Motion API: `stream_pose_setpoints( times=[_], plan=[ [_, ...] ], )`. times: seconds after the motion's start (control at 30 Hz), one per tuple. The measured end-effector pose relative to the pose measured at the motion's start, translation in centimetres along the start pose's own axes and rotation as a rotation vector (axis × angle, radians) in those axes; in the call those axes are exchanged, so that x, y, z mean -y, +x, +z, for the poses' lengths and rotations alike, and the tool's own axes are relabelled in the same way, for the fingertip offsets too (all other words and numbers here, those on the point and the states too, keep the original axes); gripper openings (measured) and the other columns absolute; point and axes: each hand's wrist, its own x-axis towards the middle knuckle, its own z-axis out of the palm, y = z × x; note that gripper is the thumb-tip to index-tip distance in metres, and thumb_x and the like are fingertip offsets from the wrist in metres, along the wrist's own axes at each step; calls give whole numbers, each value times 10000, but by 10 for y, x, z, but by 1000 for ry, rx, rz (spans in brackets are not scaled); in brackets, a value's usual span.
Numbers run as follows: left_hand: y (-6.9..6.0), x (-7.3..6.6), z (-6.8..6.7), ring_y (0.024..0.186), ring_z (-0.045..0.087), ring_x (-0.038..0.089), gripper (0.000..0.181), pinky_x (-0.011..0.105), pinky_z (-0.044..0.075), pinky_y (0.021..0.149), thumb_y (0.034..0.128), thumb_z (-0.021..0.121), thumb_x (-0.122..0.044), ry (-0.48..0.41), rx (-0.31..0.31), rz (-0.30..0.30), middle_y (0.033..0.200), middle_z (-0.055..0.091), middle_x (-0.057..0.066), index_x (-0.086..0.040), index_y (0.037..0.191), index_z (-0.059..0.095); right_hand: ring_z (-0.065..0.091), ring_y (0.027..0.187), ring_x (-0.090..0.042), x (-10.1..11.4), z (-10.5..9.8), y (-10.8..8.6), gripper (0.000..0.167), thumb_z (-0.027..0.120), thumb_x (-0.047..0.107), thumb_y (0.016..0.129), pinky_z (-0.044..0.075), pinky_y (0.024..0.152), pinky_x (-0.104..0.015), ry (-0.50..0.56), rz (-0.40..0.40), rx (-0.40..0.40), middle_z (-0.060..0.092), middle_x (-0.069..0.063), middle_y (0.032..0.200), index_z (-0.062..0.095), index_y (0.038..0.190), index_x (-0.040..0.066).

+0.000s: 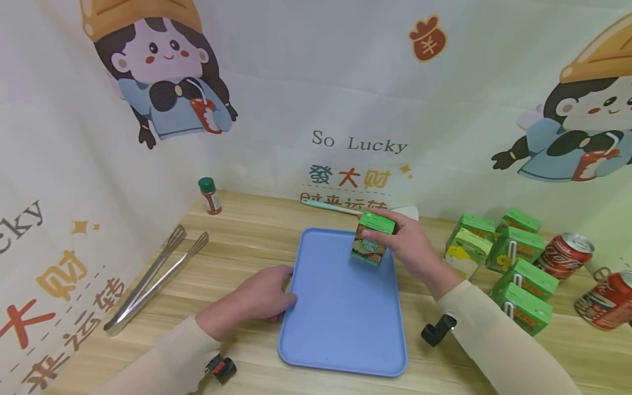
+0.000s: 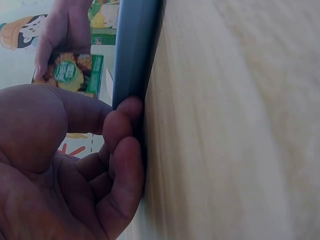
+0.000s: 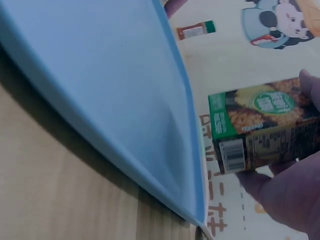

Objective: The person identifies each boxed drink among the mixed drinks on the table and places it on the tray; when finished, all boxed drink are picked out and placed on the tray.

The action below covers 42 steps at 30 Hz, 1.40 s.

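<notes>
A blue tray lies on the wooden table in front of me. My left hand grips its left rim, thumb at the edge and the other fingers curled low against the side; the left wrist view shows these fingers close to the tabletop. Over the tray's far right corner, my right hand holds a small green-and-brown drink carton between thumb and fingers. The right wrist view shows this carton above the tray's surface, apart from it.
Several green cartons and two red cola cans stand at the right. Metal tongs and a green-capped seasoning bottle are at the left. Behind the tray lies a spatula, partly hidden by my right hand.
</notes>
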Motion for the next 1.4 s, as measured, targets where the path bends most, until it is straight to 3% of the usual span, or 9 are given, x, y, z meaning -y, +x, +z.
stream_pose_setpoints(
  times=[0.23,0.63,0.8,1.2,1.4],
  plan=[
    [-2,-1,0,483,653,180,638,329,552,463,988,676,-62,-19,5,-10,623,676,37,109,1576,499,670,1172,-260,-2,19,28,638,886,264,984,583,949,-358,-44,-2,88,660,-129,1473,659,1574,178],
    [-1,-3,0,492,655,183,654,325,552,472,1003,675,-82,-22,20,-26,639,684,47,95,1601,479,667,1238,-291,3,50,66,626,892,339,972,582,1044,-493,-84,-45,155,674,-63,1458,678,1555,257],
    [-1,-3,-1,486,652,181,655,324,552,470,1002,673,-83,-26,19,-29,637,686,48,95,1600,477,676,1253,-284,2,60,79,634,884,326,979,582,1059,-501,-74,-68,188,680,-56,1472,669,1567,228],
    [-1,-3,-2,473,649,170,673,318,548,471,1004,671,-80,-4,25,-12,612,680,34,112,1609,450,659,1212,-280,-3,75,95,620,892,252,976,575,1009,-440,-41,-100,238,636,-84,1513,679,1553,172],
    [0,-3,-1,481,650,180,678,320,544,465,1004,676,-84,-8,27,-13,626,683,38,119,1609,448,656,1229,-256,-7,78,96,627,918,310,950,548,1048,-450,-76,-90,224,656,-34,1492,702,1533,227]
  ],
)
